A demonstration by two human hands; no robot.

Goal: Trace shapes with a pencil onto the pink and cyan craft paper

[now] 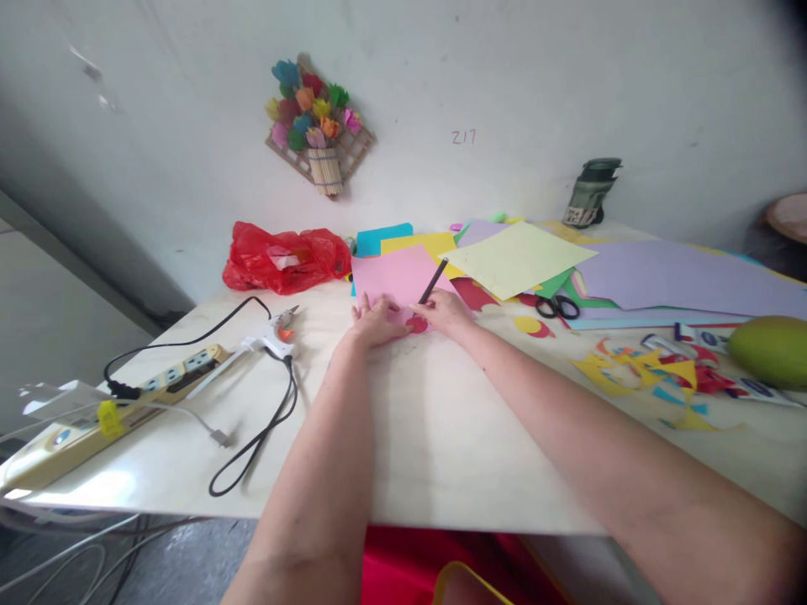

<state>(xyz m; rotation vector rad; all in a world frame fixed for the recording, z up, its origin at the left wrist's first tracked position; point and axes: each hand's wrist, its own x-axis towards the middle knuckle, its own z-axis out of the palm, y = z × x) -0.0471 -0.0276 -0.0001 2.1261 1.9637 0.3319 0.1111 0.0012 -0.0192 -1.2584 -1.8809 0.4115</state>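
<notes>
Head cam: R hand (446,311) grips dark pen (434,281), its long axis slanted, top end twd the table's (454,454) far edge & a bit R; tip hidden. Red paper disc (417,324) lies betw. the hands at pink sheet's (392,273) near edge, just L of R hand. L hand (378,322), fingers spread, rests on sheet's near L corner; R hand looks nearer the disc.

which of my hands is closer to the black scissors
Right. Your right hand, holding a dark pen, is left of the black scissors, not touching them; your left hand, on the pink paper, is farther left.
</notes>
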